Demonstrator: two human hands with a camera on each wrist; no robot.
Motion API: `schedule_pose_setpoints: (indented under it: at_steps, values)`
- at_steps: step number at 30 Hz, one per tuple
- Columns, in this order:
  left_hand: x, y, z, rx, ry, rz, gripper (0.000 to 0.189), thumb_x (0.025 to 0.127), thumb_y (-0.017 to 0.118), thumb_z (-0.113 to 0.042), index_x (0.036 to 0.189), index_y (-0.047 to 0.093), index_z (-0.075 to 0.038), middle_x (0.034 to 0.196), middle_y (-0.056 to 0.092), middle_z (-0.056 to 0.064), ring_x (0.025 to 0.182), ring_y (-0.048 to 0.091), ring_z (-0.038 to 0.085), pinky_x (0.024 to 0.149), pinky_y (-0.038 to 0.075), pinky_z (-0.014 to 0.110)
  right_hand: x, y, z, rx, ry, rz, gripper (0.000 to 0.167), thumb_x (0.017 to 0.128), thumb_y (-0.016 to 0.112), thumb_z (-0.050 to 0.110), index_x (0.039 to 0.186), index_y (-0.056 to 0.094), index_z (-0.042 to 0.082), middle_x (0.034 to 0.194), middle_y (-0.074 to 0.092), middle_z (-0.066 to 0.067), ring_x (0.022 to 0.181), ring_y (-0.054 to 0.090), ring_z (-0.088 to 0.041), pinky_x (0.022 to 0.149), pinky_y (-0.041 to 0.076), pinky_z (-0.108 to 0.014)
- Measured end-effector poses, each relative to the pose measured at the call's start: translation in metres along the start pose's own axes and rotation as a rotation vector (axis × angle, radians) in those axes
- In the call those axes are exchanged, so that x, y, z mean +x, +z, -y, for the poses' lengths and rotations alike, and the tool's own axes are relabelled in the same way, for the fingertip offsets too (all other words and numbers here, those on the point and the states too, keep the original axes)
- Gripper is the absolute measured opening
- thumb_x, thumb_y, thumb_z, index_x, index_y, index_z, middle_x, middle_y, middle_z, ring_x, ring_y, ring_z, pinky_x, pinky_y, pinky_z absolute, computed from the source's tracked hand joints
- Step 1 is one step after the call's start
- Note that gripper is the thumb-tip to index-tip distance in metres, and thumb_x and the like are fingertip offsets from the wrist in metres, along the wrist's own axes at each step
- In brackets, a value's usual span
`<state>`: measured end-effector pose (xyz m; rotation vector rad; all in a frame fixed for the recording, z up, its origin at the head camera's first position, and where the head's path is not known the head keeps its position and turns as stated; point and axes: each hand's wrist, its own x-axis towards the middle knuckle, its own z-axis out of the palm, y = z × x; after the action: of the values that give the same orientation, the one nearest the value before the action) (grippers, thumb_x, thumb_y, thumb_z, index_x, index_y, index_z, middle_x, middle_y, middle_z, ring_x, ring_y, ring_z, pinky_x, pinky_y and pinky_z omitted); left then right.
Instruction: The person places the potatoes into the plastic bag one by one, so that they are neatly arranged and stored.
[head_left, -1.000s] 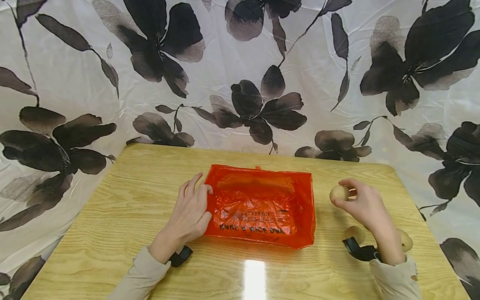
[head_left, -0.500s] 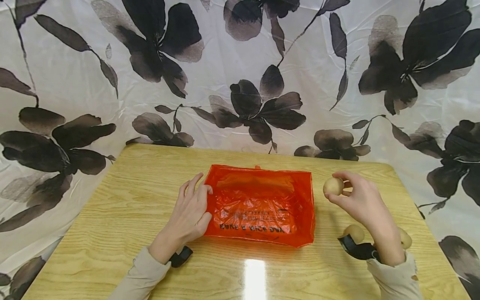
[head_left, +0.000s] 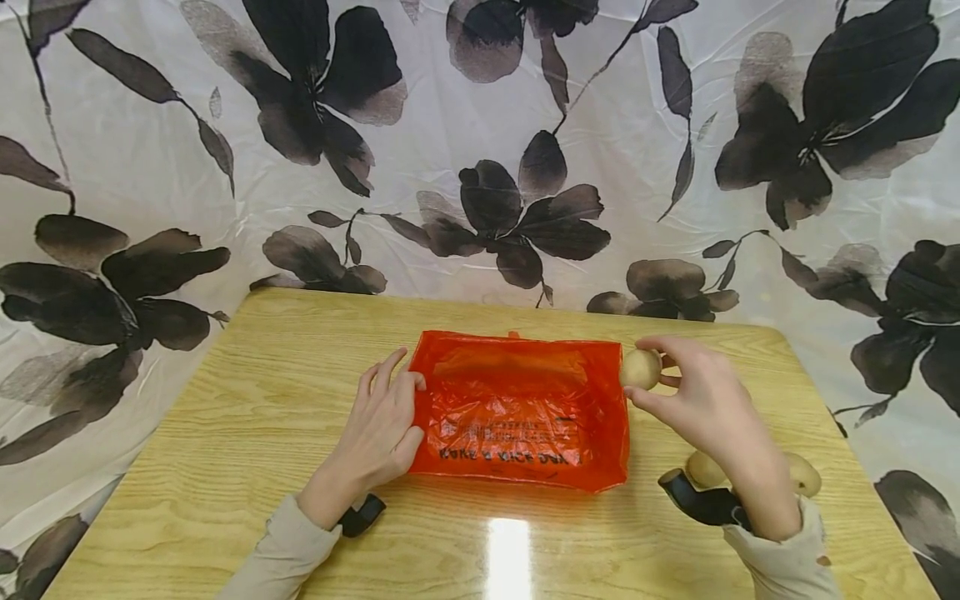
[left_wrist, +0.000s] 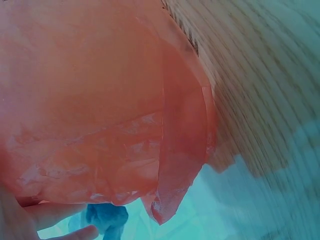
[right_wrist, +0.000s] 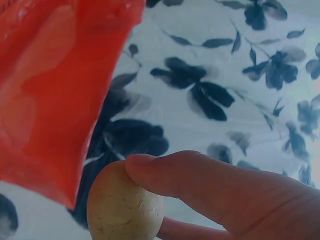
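Observation:
A red plastic bag stands on the table with its mouth open upward, dark lettering showing inside. My left hand grips the bag's left edge, some fingers hooked over the rim. In the left wrist view the bag's side fills much of the picture. My right hand pinches a pale potato between thumb and fingers, right at the bag's right rim. The right wrist view shows the thumb on top of the potato, beside the bag's edge.
Other potatoes lie on the wooden table around my right wrist, partly hidden by the wrist and its black strap. A floral cloth hangs behind the table's far edge.
My right hand has carried the potato leftward and slightly away, from the space right of the bag to the bag's right rim. The left hand has stayed in place on the bag.

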<state>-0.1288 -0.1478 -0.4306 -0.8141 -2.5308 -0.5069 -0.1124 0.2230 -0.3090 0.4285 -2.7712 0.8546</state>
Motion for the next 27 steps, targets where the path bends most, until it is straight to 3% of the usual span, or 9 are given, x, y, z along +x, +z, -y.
schedule_pose_setpoints:
  at_steps: [13, 27]
  values:
    - [0.001, -0.001, -0.001, -0.005, -0.003, -0.007, 0.033, 0.071, 0.035, -0.011, 0.101, 0.047, -0.001, 0.103, 0.056, 0.013, 0.139, 0.031, 0.045, 0.106, 0.023, 0.061, 0.016, 0.011, 0.028, -0.01, -0.109, 0.09, 0.042, 0.074, 0.08, 0.008, 0.113, 0.066, 0.002, 0.104, 0.068, -0.009, 0.087, 0.061, -0.024, 0.075, 0.054, -0.042]
    - [0.0, 0.001, 0.0, -0.008, -0.007, 0.005, 0.033, 0.072, 0.036, -0.011, 0.101, 0.047, -0.001, 0.103, 0.056, 0.012, 0.14, 0.029, 0.043, 0.107, 0.023, 0.06, 0.034, 0.033, 0.057, -0.079, -0.182, 0.201, 0.043, 0.072, 0.08, 0.008, 0.113, 0.067, 0.004, 0.105, 0.067, -0.01, 0.085, 0.062, -0.026, 0.071, 0.051, -0.039]
